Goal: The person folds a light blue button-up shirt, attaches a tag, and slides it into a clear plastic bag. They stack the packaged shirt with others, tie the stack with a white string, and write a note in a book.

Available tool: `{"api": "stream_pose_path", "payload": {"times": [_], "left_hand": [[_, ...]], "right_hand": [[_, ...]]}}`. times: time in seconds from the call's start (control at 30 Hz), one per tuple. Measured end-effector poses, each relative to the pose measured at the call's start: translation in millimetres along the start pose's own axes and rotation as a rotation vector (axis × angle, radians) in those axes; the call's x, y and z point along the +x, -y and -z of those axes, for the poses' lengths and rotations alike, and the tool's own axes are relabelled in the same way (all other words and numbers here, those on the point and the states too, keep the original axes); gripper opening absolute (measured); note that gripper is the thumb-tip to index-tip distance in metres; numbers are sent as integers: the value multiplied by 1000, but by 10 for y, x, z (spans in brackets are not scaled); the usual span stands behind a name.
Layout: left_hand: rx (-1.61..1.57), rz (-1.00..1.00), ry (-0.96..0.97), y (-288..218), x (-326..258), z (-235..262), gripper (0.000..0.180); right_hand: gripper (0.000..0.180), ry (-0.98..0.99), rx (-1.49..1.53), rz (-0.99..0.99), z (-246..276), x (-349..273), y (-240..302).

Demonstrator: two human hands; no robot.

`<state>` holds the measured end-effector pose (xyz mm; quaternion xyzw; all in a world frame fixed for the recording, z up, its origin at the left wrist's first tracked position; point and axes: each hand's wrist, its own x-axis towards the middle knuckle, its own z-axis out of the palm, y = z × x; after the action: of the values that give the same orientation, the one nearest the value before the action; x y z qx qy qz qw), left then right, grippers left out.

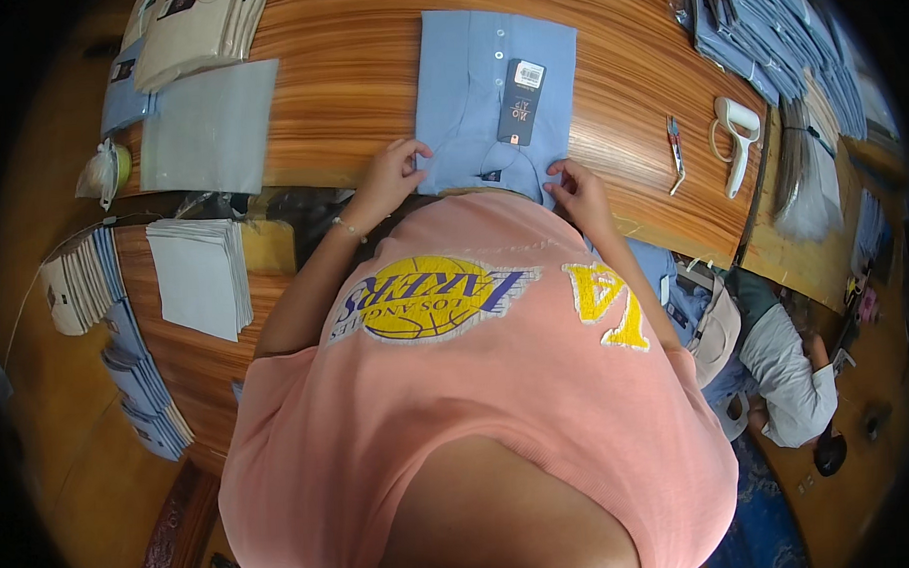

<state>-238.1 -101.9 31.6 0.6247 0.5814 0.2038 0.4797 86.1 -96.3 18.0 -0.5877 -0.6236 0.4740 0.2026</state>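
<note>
A folded light-blue shirt (458, 84) lies flat on the wooden table in front of me, its buttoned placket facing up and its collar end toward my body. A dark hang tag (515, 107) with a white sticker rests on the shirt, and a thin string loops from it. At the shirt's left edge, near the collar end, my left hand (396, 176) is closed with curled fingers on the fabric. My right hand (580, 192) pinches the near right corner of the shirt. My body hides part of the collar end.
Clear plastic bags (214, 127) and packed beige garments (201, 37) lie to the left. White sheets (199, 273) are stacked lower left. Thread snips (675, 156) and a white lint roller (739, 139) rest at right, below stacked blue shirts (766, 43). Another person (788, 372) is at lower right.
</note>
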Motion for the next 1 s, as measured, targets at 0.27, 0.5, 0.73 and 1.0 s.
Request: {"api": "stream_pose_path", "payload": {"times": [0.27, 0.5, 0.73, 1.0], "left_hand": [[94, -2, 53, -141, -101, 12, 38], [387, -409, 12, 94, -322, 274, 19], [364, 4, -884, 1102, -427, 1645, 27], [341, 209, -850, 1525, -320, 1945, 21]], "right_hand": [[29, 43, -141, 89, 39, 1, 8], [31, 129, -165, 128, 175, 72, 321], [20, 274, 1, 339, -588, 1037, 1571], [28, 257, -277, 1050, -2686, 1861, 2197]]}}
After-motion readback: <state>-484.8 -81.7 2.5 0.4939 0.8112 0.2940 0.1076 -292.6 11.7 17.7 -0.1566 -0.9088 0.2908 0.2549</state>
